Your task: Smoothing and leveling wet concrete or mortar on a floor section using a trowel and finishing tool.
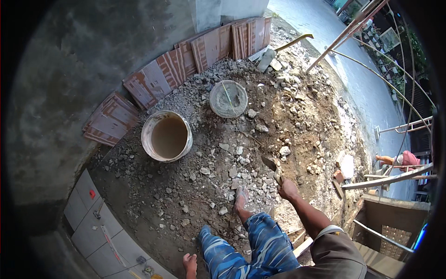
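My right hand (288, 189) is closed round the handle of a trowel (268, 162), whose dark blade points away from me over the rubble. Low in the view, beside my left knee, hangs my left hand (190, 262); its fingers are loosely bent and I see nothing in them. A pale bucket (145, 139) of murky brown water stands ahead to the left. Farther off is a second round container (214, 110) with grey contents and a thin yellowish strip lying across it. Both stand apart from my hands.
Reddish-backed tiles (158, 76) lean along the wall. Loose stones (204, 171) cover the uneven ground. Laid floor tiles (95, 232) at left carry small tools. A curved-handled tool (293, 43) lies far ahead. Poles (325, 55) slant at right; a person (409, 159) is beyond them.
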Action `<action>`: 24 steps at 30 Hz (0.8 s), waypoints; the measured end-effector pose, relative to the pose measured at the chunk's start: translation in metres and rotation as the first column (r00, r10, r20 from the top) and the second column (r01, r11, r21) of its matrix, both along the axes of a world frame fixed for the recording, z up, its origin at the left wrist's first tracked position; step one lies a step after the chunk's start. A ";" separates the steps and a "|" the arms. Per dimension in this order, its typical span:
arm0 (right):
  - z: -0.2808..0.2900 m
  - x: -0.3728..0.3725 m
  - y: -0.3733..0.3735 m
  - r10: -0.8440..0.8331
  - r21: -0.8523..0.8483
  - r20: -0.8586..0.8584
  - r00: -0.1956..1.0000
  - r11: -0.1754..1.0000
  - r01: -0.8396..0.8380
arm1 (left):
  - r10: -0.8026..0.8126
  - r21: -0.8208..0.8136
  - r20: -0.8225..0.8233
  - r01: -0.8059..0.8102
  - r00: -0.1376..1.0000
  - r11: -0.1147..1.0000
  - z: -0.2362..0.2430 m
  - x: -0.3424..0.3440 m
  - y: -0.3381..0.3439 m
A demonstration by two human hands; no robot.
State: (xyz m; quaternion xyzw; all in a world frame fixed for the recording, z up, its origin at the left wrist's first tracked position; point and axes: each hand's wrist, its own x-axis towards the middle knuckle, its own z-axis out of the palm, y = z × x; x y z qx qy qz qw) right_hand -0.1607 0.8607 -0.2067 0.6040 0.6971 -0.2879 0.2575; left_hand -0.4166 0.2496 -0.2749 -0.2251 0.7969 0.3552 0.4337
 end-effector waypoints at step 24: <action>-0.010 -0.220 0.400 0.092 0.340 -0.561 0.823 0.932 0.127 | -0.362 0.398 -0.315 0.469 0.877 0.789 -0.119 -0.152 0.860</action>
